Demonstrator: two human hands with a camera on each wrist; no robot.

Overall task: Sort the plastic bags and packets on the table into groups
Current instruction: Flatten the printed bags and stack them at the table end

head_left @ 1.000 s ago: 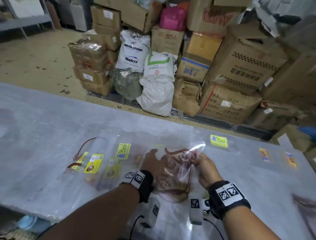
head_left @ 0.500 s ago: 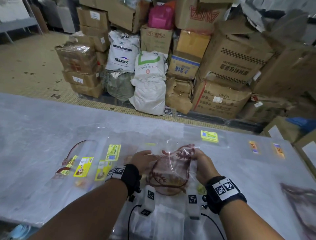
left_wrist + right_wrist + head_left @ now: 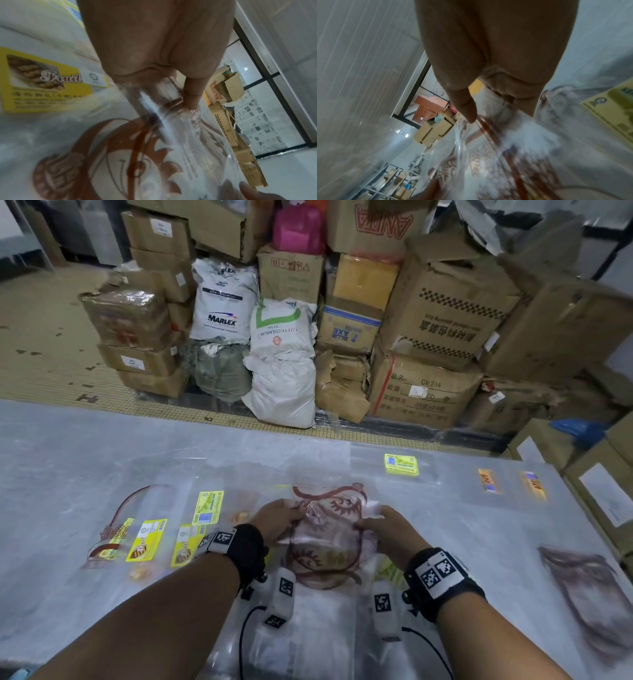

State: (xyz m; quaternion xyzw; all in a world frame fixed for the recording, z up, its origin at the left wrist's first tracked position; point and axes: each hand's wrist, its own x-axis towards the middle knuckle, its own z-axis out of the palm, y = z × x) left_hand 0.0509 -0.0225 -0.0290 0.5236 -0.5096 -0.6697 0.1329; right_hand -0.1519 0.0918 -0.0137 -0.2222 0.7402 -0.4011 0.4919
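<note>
Mid-sort, as I read it. I hold the clear bag w/ brown print (image 3: 327, 534) by both side edges, over the table (image 3: 68, 460) directly in front of me. My left hand (image 3: 279, 518) pinches its left edge, thumb tip pressed on the film in the left wrist view; my right hand (image 3: 388, 529) pinches the right edge, fingers curled onto it. The bag looks lifted partly off the surface and crumpled between the two grips; whether its lower edge touches the table I can't tell. Left of this bag: a row of yellow-label packets (image 3: 147, 539), lying close together, prob. one group formed. Behind it and to the right: a single yellow-label packet (image 3: 400, 464). Further right: two small orange-label packets (image 3: 488, 480), side by side. Near right of it, at the table edge: another brown-print bag (image 3: 589, 594), blurred, approx. the likely group for the held one. Left to do: place this bag, plus clear bags under my wrists.
</note>
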